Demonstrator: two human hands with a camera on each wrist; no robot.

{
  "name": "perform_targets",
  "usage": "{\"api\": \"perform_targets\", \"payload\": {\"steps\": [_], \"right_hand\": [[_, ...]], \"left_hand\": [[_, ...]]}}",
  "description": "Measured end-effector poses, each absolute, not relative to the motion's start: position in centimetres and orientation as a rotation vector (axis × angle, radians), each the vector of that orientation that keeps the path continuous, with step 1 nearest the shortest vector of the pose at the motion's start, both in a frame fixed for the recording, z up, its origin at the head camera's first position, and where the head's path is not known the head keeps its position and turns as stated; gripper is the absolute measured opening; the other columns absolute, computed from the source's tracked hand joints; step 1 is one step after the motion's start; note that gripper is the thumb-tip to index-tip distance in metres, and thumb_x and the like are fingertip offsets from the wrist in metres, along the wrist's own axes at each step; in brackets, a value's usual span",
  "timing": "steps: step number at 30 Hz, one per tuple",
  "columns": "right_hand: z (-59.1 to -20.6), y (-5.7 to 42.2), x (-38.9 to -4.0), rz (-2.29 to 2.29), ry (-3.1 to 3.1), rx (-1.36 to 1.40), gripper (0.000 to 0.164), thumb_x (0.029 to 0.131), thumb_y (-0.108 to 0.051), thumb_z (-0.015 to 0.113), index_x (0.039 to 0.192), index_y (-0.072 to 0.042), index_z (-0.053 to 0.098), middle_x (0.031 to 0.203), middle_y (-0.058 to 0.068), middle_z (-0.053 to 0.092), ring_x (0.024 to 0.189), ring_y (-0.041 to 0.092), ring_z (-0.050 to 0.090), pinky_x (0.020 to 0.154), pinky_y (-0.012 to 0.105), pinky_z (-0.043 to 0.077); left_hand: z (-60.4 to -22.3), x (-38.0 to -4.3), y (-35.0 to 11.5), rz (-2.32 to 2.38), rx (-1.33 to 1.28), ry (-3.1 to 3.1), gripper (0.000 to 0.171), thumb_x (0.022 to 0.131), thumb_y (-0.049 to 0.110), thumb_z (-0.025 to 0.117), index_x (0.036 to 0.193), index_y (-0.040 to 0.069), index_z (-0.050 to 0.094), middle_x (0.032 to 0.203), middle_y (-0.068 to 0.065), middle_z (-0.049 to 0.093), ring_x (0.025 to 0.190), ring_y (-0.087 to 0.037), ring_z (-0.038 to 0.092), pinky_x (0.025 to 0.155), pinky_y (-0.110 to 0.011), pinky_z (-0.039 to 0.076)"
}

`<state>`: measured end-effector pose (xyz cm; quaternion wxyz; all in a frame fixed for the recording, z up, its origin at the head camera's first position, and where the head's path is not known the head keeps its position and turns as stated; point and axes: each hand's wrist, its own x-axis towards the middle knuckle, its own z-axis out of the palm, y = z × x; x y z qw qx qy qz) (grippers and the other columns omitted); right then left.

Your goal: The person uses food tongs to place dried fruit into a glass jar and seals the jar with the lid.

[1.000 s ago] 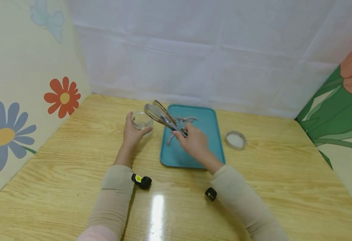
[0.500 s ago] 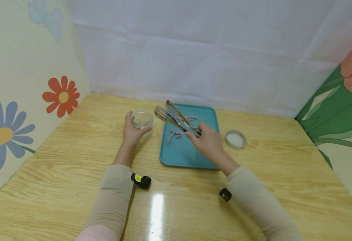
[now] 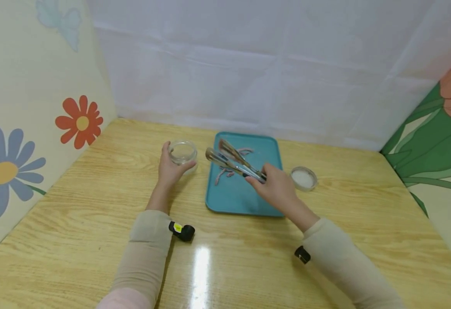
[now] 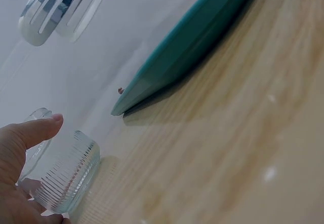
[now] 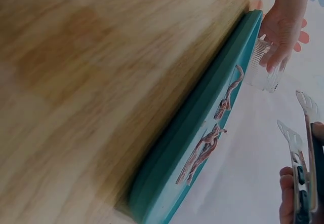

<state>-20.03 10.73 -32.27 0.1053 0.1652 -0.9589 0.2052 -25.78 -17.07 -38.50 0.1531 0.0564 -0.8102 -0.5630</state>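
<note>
In the head view, the left hand [image 3: 169,170] curls round a glass jar [image 3: 183,153] beside the tray [image 3: 245,197]; over the tray, the right hand [image 3: 278,188] grips spread tongs [image 3: 236,166]. From the left wrist, a swing of the tongs could knock the jar. From the right wrist, reddish strips [image 5: 201,155] lie on the tray; a loose pinch could drop one.

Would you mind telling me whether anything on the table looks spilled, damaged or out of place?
Nothing clearly stands out. The pinkish strips lie loosely scattered on the blue tray, the left hand holds the glass jar upright, and the right hand holds the tongs.
</note>
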Motion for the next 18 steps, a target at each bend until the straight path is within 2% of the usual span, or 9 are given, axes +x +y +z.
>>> {"api": "perform_targets", "payload": {"steps": [11,18], "right_hand": [[-32.8,11.7,-19.3,0.476,-2.890,0.514,0.040,0.079,-0.047,0.055,0.072,-0.009,0.045,0.053,0.001,0.038,0.041,0.012,0.031,0.035,0.026,0.023],[-33.4,11.7,-18.9,0.414,-2.984,0.502,0.039,0.079,-0.048,0.054,0.071,-0.011,0.043,0.053,0.001,0.039,0.041,0.013,0.031,0.035,0.026,0.023]], "left_hand": [[-38.6,-26.0,-17.2,-1.593,0.173,-2.339,0.099,0.063,0.025,0.077,0.137,0.014,0.014,0.133,-0.018,0.029,0.119,-0.032,0.026,0.096,-0.043,0.021],[-38.8,-25.9,-17.1,-1.608,0.151,-2.289,0.103,0.059,0.035,0.078,0.137,0.014,0.015,0.132,-0.019,0.029,0.119,-0.033,0.026,0.096,-0.044,0.021]]}}
